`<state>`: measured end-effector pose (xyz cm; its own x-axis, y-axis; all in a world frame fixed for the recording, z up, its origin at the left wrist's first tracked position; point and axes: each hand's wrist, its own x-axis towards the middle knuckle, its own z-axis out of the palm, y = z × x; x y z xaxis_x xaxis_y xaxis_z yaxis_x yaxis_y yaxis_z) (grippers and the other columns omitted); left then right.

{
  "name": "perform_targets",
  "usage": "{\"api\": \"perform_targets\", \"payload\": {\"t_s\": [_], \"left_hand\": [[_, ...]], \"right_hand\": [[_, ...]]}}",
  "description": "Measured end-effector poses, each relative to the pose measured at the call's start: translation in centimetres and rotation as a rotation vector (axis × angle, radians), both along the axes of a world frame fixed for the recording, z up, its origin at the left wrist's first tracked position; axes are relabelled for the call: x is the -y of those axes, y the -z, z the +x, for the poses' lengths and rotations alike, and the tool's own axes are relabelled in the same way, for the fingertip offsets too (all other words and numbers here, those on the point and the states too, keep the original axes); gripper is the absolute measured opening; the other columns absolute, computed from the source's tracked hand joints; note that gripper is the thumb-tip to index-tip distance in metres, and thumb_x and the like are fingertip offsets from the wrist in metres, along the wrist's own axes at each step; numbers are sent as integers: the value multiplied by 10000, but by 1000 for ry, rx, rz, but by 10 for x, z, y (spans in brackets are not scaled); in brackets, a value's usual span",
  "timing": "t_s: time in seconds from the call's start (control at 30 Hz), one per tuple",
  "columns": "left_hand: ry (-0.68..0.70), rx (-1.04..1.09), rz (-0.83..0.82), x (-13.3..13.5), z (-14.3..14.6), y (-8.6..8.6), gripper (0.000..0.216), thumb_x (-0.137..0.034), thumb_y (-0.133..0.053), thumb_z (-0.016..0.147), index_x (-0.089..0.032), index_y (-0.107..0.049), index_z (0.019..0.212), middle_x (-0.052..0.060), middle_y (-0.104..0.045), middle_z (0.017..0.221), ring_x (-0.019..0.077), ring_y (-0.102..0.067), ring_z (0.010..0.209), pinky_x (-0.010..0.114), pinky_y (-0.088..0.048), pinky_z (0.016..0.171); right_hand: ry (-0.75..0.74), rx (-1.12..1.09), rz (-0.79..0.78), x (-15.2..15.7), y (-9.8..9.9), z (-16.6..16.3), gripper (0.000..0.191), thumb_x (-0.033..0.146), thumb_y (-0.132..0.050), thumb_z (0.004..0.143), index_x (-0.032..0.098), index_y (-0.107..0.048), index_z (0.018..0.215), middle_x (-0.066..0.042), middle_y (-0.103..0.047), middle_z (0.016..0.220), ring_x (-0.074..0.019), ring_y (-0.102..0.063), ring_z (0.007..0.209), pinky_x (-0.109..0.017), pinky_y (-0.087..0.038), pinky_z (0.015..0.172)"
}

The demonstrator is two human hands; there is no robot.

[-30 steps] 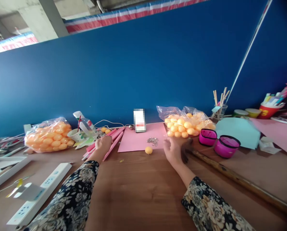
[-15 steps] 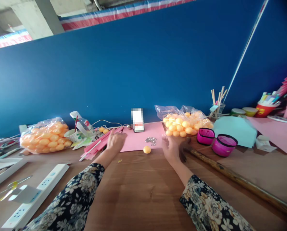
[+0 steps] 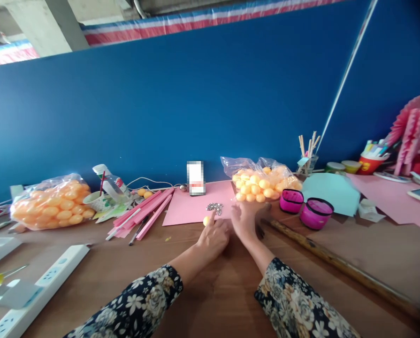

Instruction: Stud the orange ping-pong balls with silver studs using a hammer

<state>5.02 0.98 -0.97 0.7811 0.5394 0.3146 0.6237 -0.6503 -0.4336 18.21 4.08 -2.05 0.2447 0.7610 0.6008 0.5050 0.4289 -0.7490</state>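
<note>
My left hand (image 3: 214, 236) is at the front edge of a pink paper sheet (image 3: 181, 206), its index finger stretched forward and the other fingers lower on the table. Touching or just beside that finger is a small yellow-orange ball (image 3: 206, 220), partly hidden by the hand. Small shiny silver pieces (image 3: 215, 207) lie in a little heap on the paper, just beyond the fingertip. At the sheet's right edge my right hand (image 3: 245, 218) rests with thumb and fingers apart, and I see nothing held in it. Right behind it is a clear bag of orange balls (image 3: 255, 185).
A phone (image 3: 196, 178) stands against the blue partition. Pink strips (image 3: 146, 213) and another bag of balls (image 3: 51, 202) lie left, with a power strip (image 3: 41, 286) nearer. To the right are a long wooden stick (image 3: 322, 256) and two magenta cloth rings (image 3: 317, 213).
My left hand has moved right, from the pink strips to the ball in front of the paper. The right hand stays near the bag. The view has shifted slightly to the right.
</note>
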Motion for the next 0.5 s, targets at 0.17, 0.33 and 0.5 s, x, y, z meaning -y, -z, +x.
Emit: {"api": "perform_targets", "payload": {"t_s": [0.17, 0.33, 0.5], "left_hand": [[38, -17, 46, 2, -3, -2, 237, -104, -440, 831, -159, -616, 683, 13, -554, 614, 166, -532, 750, 500, -161, 1066], [97, -47, 61, -6, 1, 0, 279, -50, -408, 805, -173, -625, 678, 13, -568, 591, 164, -530, 687, 492, -129, 1082], [95, -31, 45, -2, 3, 2, 243, -53, -430, 792, -156, -631, 703, 31, -590, 621, 178, -543, 702, 495, -120, 1085]], "right_hand": [[21, 23, 8, 2, -3, -2, 159, 199, -443, 740, 153, -572, 821, -70, -636, 759, -212, -585, 701, -345, -476, 681], [2, 27, -8, 4, -2, 0, 174, 184, -433, 732, 150, -579, 821, -68, -640, 730, -203, -593, 676, -317, -486, 655], [-18, 12, -13, 4, -1, 3, 217, 210, -431, 730, 136, -589, 859, -92, -649, 758, -210, -601, 657, -307, -489, 602]]}}
